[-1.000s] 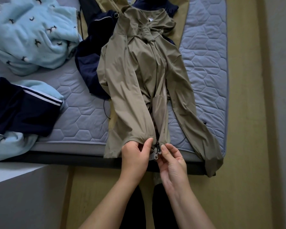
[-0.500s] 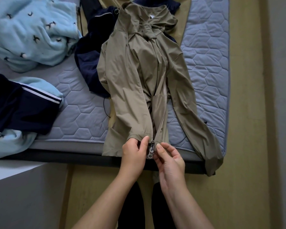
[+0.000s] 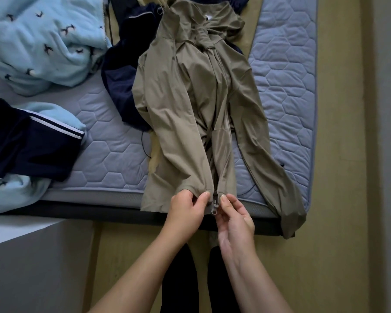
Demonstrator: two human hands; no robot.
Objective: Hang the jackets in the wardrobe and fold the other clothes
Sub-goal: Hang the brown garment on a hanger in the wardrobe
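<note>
At the near edge of the mattress (image 3: pixel 280 86), head view: khaki jacket (image 3: pixel 190 98) lies spread out, hem overhanging. Left hand (image 3: pixel 185 211) pinches the hem beside the zipper slider (image 3: pixel 214 197); right hand (image 3: pixel 235 219) fingers (image 3: pixel 224 201) pinch the opposite front edge. Progress judged early: slider at bottom, jacket not yet hung, light blue fleece (image 3: pixel 43 41) and navy striped garment (image 3: pixel 32 150) unfolded

Grip at jacket (image 3: pixel 185 98) hem, mattress (image 3: pixel 280 91) edge: L hand (image 3: pixel 185 210) left of zip pull (image 3: pixel 214 203), R hand (image 3: pixel 235 219) right. Jacket runs beyond grip; another garment (image 3: pixel 122 86) beyond-left, partly under it; fleece (image 3: pixel 38 41) farther left.
</note>
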